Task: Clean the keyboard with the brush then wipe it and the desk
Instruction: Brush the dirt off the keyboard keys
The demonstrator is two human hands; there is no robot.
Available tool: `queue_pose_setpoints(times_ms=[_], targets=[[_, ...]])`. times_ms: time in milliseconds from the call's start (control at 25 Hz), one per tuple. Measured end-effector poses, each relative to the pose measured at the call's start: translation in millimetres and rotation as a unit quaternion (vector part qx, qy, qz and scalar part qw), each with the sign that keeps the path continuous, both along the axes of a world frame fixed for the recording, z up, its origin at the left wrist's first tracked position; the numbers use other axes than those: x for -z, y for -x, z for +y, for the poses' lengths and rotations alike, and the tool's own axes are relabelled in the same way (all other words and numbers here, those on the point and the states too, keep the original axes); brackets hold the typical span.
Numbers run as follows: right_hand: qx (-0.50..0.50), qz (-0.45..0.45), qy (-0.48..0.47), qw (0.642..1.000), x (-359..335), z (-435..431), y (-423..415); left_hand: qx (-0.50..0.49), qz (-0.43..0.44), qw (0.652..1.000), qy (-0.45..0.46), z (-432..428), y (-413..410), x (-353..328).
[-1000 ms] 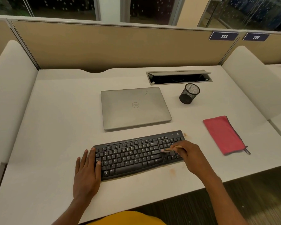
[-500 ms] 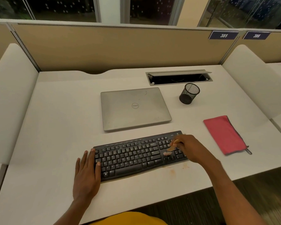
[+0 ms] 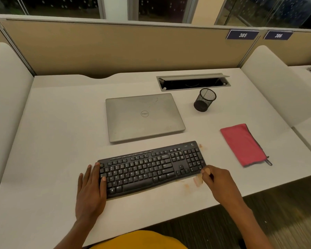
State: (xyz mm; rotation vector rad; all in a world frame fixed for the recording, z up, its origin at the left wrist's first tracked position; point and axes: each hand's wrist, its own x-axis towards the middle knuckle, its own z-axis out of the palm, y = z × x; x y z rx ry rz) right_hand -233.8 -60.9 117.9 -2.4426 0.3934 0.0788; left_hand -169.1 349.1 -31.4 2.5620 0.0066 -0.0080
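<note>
Person's left hand [image 3: 91,191] flat, fingers straight, on the keyboard [image 3: 151,168], left end; right hand [image 3: 218,183] pinches a blurred brush [image 3: 197,180] on the desk [image 3: 61,141] at its near right corner.

top: plain mustard-yellow garment [image 3: 138,239] at the bottom edge;
forearms: bare along their visible length;
hands: left hand [image 3: 91,187] and right hand [image 3: 217,180] bare
</note>
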Motion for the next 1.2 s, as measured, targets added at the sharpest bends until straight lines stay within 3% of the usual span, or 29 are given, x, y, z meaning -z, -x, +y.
queue_pose_setpoints(times_ms=[200,400,880,1200], targets=[[0.039,-0.083,-0.022,0.996,-4.1,11.6,-1.1,0.006,-0.001,1.0,0.01,-0.4,0.8,-4.0],[0.05,-0.054,-0.029,0.997,1.2,15.0,3.9,0.01,0.003,1.0,0.009,1.0,-0.2,-3.9],[0.161,-0.124,-0.063,0.977,4.4,57.6,16.3,0.015,0.015,0.999,0.027,4.1,1.7,-6.7],[0.248,-0.173,-0.036,0.953,8.7,9.5,0.0,0.023,0.02,0.999,0.039,6.4,-1.0,-5.2]])
